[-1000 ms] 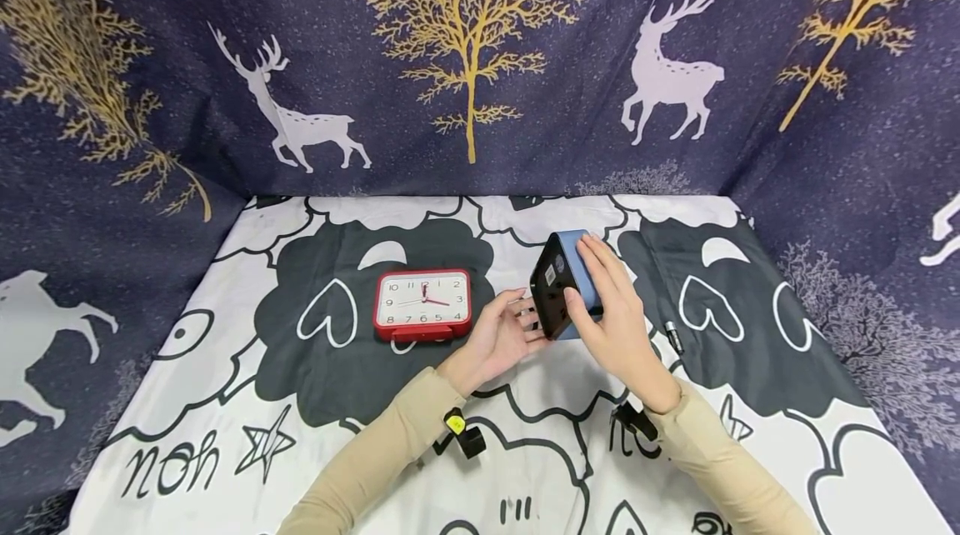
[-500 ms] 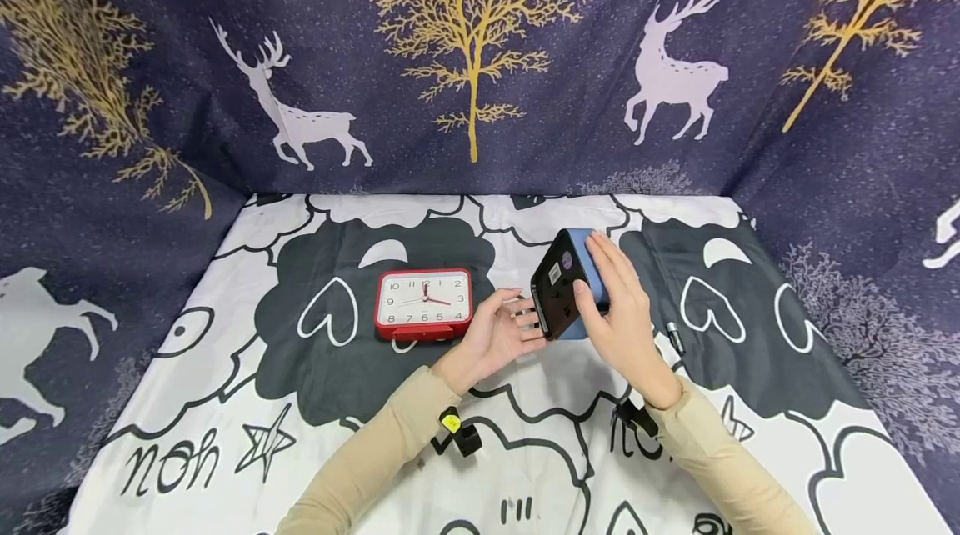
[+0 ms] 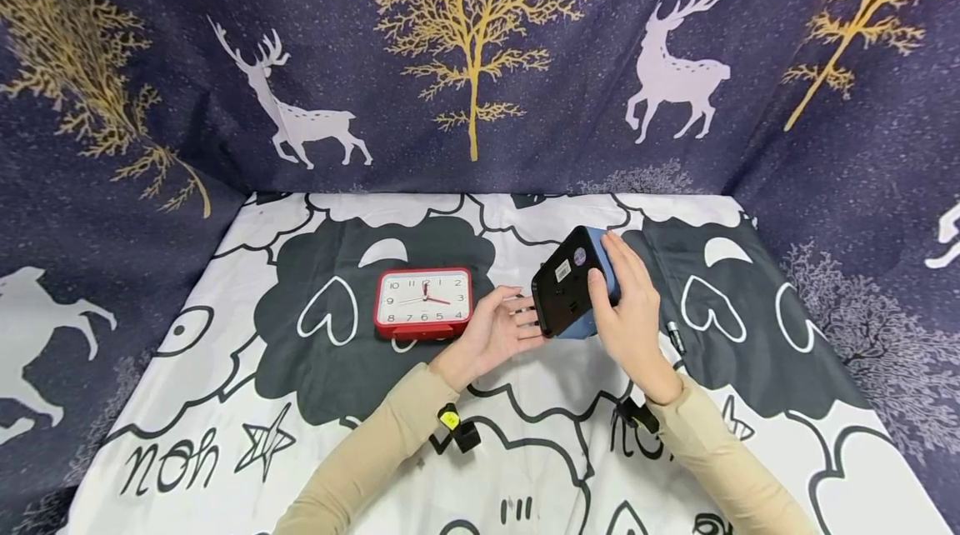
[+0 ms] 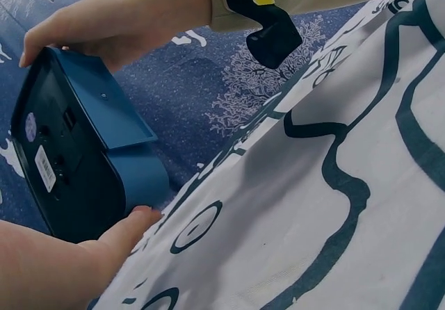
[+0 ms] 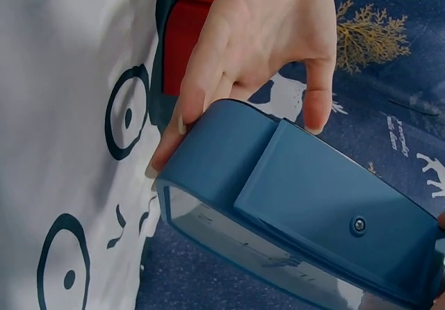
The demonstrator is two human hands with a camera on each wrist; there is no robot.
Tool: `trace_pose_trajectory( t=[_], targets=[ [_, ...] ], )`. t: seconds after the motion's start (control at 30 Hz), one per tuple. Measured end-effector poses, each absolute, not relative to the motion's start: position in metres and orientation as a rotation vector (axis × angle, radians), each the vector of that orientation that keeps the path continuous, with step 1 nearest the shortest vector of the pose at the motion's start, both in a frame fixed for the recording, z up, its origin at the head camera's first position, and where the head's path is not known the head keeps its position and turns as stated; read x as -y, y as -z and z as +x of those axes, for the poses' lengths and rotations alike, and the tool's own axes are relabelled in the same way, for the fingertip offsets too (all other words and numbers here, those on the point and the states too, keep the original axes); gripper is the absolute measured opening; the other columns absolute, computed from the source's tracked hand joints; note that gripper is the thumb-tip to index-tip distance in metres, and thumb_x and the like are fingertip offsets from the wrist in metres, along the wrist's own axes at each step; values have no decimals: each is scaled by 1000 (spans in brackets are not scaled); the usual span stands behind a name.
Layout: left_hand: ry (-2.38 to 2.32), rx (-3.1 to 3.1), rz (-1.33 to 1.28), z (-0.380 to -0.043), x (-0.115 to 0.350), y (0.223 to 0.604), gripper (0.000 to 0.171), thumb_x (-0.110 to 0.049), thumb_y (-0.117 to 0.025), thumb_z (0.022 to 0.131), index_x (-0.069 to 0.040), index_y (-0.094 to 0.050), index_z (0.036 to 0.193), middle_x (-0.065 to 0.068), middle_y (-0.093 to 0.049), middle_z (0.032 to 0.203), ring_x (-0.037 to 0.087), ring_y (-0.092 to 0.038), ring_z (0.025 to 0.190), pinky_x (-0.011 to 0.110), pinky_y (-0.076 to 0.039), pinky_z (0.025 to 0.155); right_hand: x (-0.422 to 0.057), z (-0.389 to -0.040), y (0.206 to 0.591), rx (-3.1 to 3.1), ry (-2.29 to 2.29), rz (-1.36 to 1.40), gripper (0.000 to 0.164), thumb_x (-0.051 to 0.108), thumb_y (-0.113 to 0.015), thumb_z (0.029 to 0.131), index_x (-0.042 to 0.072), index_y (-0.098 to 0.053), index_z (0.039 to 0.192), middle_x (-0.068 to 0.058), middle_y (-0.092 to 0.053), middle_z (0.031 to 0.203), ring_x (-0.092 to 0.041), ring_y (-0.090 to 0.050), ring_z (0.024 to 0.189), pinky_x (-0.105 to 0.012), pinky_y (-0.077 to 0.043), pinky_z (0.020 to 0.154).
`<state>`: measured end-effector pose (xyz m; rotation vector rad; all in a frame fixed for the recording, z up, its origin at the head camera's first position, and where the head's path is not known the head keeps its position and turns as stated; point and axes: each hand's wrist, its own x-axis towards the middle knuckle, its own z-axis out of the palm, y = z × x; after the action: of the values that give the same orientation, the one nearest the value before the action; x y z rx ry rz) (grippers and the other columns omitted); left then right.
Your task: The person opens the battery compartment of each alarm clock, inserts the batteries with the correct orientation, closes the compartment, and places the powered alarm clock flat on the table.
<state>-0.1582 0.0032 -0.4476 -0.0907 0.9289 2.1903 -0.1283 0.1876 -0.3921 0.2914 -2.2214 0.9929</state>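
Note:
A blue alarm clock [image 3: 576, 289] is raised above the cloth and tilted, its black back [image 4: 55, 164] turned toward the head camera. My right hand [image 3: 632, 314] grips its upper right end, the thumb lying on the back and the fingers along the blue side. At the lower left end my left hand [image 3: 491, 335] touches the clock with fairly straight fingers, its thumb apart. The right wrist view gives the blue casing with a screw [image 5: 359, 225] and part of the pale dial [image 5: 278, 258]. Most of the dial is hidden.
A red alarm clock [image 3: 423, 304] faces up on the patterned cloth [image 3: 525, 402], left of the left hand. Right of the right hand lies a small dark cylinder with a silvery end [image 3: 675, 338]. A dark curtain [image 3: 525, 102] with deer and trees hangs behind.
The blue clock has been turned so that more of its black back shows. My right hand has shifted slightly right with it; the left hand stays nearly in place. The red clock has not moved.

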Motion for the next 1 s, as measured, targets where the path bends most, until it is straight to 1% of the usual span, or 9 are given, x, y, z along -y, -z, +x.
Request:
trace_pose_trajectory(
  t=[0.17,0.43,0.57,0.83,1.0],
  targets=[
    [-2187,-948,-101,-159,-2,447,72,-32,-37,90,4,-17,150,30,-28,152,47,-27,141,52,-21,119,-189,-129,394,2232,-1008,241,44,10,-53,95,3,-53,138,-15,-52,143,-32,-46,134,-54,-37,106],
    [-2156,-1007,-80,-158,1,445,70,-32,-34,93,4,-16,150,30,-27,153,45,-28,142,51,-21,119,-187,-131,397,2235,-1029,194,43,10,-52,95,2,-53,137,-16,-52,142,-33,-47,133,-54,-37,106],
    [-2140,-1046,-53,-159,3,443,70,-33,-34,93,4,-18,150,29,-29,153,45,-30,141,51,-24,118,-189,-133,397,2235,-1047,153,42,11,-51,96,2,-53,137,-16,-53,141,-34,-48,132,-54,-38,105],
    [-2134,-1070,-38,-162,5,443,72,-33,-35,91,4,-19,150,27,-31,153,44,-33,140,51,-26,117,-193,-133,398,2275,-1067,71,44,13,-49,97,3,-51,139,-17,-49,144,-33,-43,137,-54,-32,111],
    [-2142,-1073,-17,-161,7,442,75,-35,-38,90,6,-17,150,28,-30,153,44,-34,139,52,-27,116,-193,-133,400,2280,-1062,52,44,14,-49,96,3,-50,139,-18,-48,145,-34,-42,136,-54,-32,110]
  ],
)
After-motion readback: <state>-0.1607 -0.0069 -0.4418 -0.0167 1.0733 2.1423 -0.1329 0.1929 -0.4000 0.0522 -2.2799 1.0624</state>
